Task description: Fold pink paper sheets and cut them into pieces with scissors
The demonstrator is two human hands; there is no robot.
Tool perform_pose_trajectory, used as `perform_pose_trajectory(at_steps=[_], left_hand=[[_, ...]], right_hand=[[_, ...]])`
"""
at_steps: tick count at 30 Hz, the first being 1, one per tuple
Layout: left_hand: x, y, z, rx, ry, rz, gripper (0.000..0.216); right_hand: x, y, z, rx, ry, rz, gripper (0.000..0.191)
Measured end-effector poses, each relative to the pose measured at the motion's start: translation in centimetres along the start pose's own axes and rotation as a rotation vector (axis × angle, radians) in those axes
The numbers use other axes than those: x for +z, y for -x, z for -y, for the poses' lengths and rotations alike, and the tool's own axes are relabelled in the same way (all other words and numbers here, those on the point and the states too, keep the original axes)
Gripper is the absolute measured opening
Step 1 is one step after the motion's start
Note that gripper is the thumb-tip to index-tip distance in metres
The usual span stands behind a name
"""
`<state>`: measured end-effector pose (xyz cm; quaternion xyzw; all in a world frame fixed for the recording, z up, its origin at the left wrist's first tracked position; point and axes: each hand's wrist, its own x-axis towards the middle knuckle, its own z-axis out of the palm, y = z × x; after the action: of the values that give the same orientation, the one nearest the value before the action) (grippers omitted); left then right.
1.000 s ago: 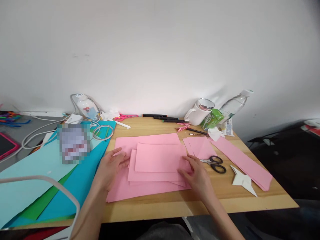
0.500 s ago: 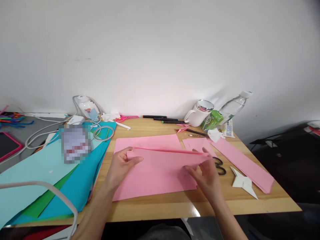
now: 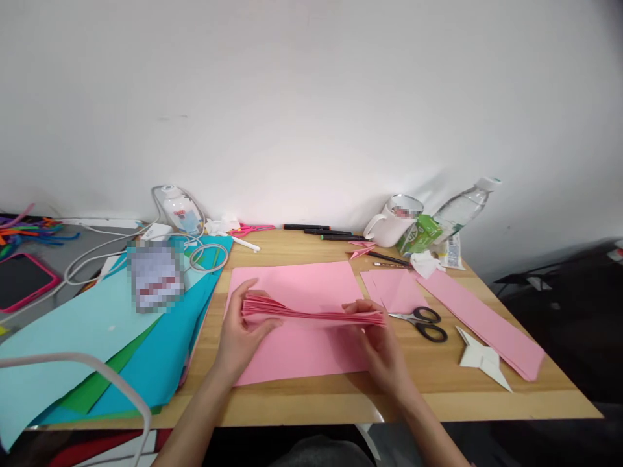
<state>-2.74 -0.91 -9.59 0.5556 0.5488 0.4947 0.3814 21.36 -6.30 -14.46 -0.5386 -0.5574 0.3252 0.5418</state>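
Free table (image 3: 292,250) strip between pink sheet (image 3: 302,282) and markers (image 3: 327,231), mug (image 3: 388,227) at right.

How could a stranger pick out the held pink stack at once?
On the wooden table, find the large pink sheet. Over it, the pink stack spans from the left hand to the right hand. Unlike the pink strips lying further right, it is held, showing layered edges.

angling forearms (image 3: 200,408) in from near side | pinching between thumb (image 3: 267,327) and fingers (image 3: 246,287) with left hand (image 3: 239,334) | basically same with right hand (image 3: 383,350)
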Motion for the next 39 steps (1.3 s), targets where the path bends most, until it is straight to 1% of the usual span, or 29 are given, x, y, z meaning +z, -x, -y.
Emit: perform_pose_trajectory(at_steps=[1,2,3,4,6,8,10,11,15,16,17,19,20,21,23,24,27,29,30,33,34,36,39], left_hand=[[0.1,0.0,0.0,0.04,-0.045,-0.027,0.042],[0.1,-0.1,0.0,0.074,-0.075,-0.042,0.031],[0.1,-0.2,0.1,0.096,-0.094,-0.041,0.025],[0.1,-0.2,0.2,0.108,-0.1,-0.025,0.025],[-0.1,-0.2,0.7,0.079,-0.104,0.021,0.032],[-0.3,0.0,1.2,-0.024,-0.095,0.071,0.035],[-0.6,0.2,1.4,-0.128,-0.066,0.132,0.03],[-0.8,0.3,1.3,-0.148,-0.052,0.165,0.026],[-1.6,0.1,0.1,-0.077,-0.03,0.244,0.016],[-1.7,0.1,-0.2,-0.082,-0.022,0.257,0.02],[-1.7,0.0,-0.4,-0.107,-0.011,0.271,0.03],[-1.7,-0.2,-0.4,-0.202,0.048,0.291,0.054],[-1.6,-0.2,-0.1,-0.262,0.103,0.3,0.06],[-1.5,-0.3,0.1,-0.32,0.178,0.31,0.059],[-1.4,-0.5,0.8,-0.412,0.347,0.318,0.048],[-1.3,-0.5,1.0,-0.442,0.425,0.308,0.044],[-1.2,-0.7,1.4,-0.476,0.595,0.229,0.041],[-1.2,-0.8,1.4,-0.496,0.657,0.189,0.04],[-1.2,-0.7,1.4,-0.51,0.681,0.18,0.039],[-1.7,-0.5,1.6,-0.557,0.747,0.172,0.039],[-1.9,-0.5,1.7,-0.571,0.766,0.186,0.04],[-2.3,-0.3,1.7,-0.603,0.763,0.268,0.041],[-2.6,-0.4,1.2,-0.607,0.666,0.39,0.034]], right_hand=[[0.1,-0.1,-0.1,-0.016,0.024,-0.015,0.02],[0.1,-0.3,-0.1,-0.027,0.05,-0.033,0.017],[0.1,-0.4,-0.2,-0.031,0.077,-0.048,0.015],[0.1,-0.4,-0.2,-0.031,0.103,-0.05,0.016],[0.0,-0.4,-0.5,-0.032,0.164,-0.012,0.016],[0.0,-0.3,-0.8,-0.022,0.239,0.027,0.016],[0.0,-0.1,-1.2,-0.005,0.298,0.03,0.014],[0.0,0.0,-1.4,0.001,0.312,0.02,0.013],[-0.1,0.3,-1.9,0.0,0.305,0.014,0.011],[-0.2,0.3,-2.0,0.0,0.303,0.017,0.011],[-0.2,0.3,-2.0,0.005,0.296,0.019,0.012],[-0.3,0.2,-1.8,0.038,0.253,0.025,0.012],[-0.3,0.1,-1.4,0.056,0.21,0.028,0.013],[-0.4,-0.1,-0.8,0.074,0.156,0.032,0.014],[-0.4,-0.5,0.9,0.064,0.035,0.027,0.019],[-0.3,-0.6,2.0,0.047,-0.007,0.008,0.019],[0.2,-0.9,5.6,0.017,-0.093,-0.029,0.022],[0.9,-0.9,7.4,0.026,-0.108,-0.036,0.035],[1.3,-0.9,8.0,0.044,-0.089,-0.037,0.04],[2.4,-1.2,8.8,0.079,-0.078,-0.077,0.037],[2.6,-1.4,8.9,0.092,-0.089,-0.087,0.035],[2.9,-1.8,9.0,0.115,-0.114,-0.102,0.035],[2.9,-2.6,9.1,0.125,-0.119,-0.106,0.038]])
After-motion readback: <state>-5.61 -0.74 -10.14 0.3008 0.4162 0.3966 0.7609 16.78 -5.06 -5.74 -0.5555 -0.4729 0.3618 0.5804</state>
